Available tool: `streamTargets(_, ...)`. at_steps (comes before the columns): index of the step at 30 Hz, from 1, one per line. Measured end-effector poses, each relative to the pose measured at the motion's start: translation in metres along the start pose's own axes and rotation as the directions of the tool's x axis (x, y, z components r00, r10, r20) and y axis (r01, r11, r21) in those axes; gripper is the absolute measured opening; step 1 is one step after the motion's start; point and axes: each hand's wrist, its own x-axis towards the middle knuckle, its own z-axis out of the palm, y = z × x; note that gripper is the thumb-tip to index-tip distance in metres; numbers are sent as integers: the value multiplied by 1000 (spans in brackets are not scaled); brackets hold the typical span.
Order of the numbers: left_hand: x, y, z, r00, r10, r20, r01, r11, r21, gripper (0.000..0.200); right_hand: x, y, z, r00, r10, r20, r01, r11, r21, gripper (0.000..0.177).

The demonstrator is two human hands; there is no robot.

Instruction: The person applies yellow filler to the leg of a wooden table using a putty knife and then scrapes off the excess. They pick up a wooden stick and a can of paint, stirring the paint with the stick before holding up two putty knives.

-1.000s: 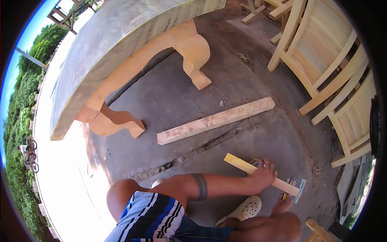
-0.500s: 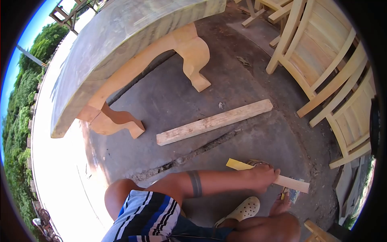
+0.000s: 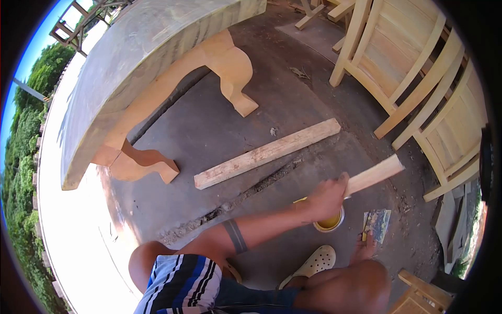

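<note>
Your left hand [image 3: 327, 199] grips the wooden stick [image 3: 374, 175] right of centre, above the small can [image 3: 330, 224]; your right hand is out of frame. The stick's long axis runs lower left to upper right, free end toward the chairs [image 3: 418, 78]. You seem to be mid-stir: next, steer its hidden end squarely into the can.

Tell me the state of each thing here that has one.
Left hand: closed around the stick.
Stick: held off the floor, tilted.
Tin: open, yellow stuff inside.
Plank: lying flat on the floor.
Bench: standing on its legs.
Chairs: upright.
</note>
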Motion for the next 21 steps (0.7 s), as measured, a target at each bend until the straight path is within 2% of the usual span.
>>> streamTargets(2, 8, -22, -7, 982, -81, -169, 56, 987, -150, 22, 2, 5, 0, 1000, -10, 5, 10, 999, 43, 12)
streamTargets(3, 12, -30, -16, 965, -191, -182, 126, 940, -318, 25, 7, 8, -2, 1000, -23, 12, 22, 998, 55, 13)
streamTargets(5, 20, -63, -27, 894, -391, -219, 228, 817, -529, 22, 1, 3, 12, 999, -48, 15, 46, 994, 99, 16)
streamTargets(6, 20, -83, -37, 862, -445, -243, 194, 732, -653, 20, -1, 2, 18, 998, -59, 27, 55, 991, 124, 17)
streamTargets(7, 20, -98, -51, 805, -508, -307, 173, 696, -697, 19, -3, 1, 19, 997, -72, 32, 68, 991, 118, 19)
streamTargets(8, 22, -127, -66, 740, -609, -286, 256, 647, -718, 19, -5, 0, 20, 996, -81, 43, 76, 991, 112, 20)
streamTargets(10, 16, -170, -91, 569, -750, -336, 237, 541, -807, 13, -8, 1, 20, 992, -95, 81, 87, 991, 98, 23)
streamTargets(12, 5, -233, -104, 468, -810, -352, 79, 436, -897, 6, -11, 0, 19, 986, -108, 130, 99, 992, 75, 24)
streamTargets(16, -20, -281, -105, 367, -900, -236, -42, 238, -970, 15, -14, -1, 24, 989, -105, 106, 98, 993, 66, 26)
streamTargets(21, -32, -295, -90, 270, -924, -272, 80, 303, -950, 12, -16, 3, 29, 989, -93, 114, 88, 995, 50, 27)
